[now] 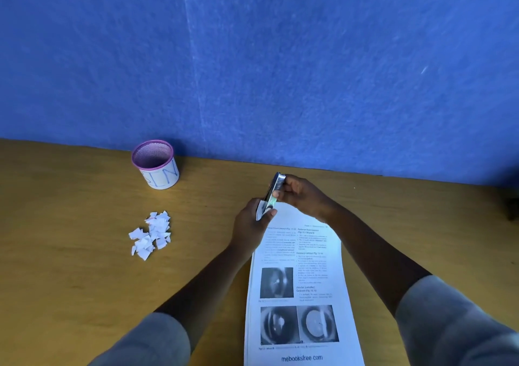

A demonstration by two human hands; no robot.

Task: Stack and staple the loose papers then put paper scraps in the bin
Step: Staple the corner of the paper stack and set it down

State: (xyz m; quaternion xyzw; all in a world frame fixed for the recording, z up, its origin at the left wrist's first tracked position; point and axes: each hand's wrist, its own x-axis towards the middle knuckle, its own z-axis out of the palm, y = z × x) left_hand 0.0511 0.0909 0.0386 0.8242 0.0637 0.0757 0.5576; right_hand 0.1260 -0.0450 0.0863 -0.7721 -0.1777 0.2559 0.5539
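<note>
Two hands: left hand [248, 225] pinches papers [300, 287]; right hand [300, 194] grips one stapler [273, 190].

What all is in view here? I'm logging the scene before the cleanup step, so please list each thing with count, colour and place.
Bin: one, pink mesh with a white label, far left on the table.
Paper scraps: one pile, white, left of the hands.
Printed papers: one stack, white with grey photos, centre near edge.
Stapler: one, silver and dark, at the stack's far left corner.
Table: one, brown wood.
Wall: blue.
Left hand: pinches the stack's corner.
Right hand: grips the stapler.
</note>
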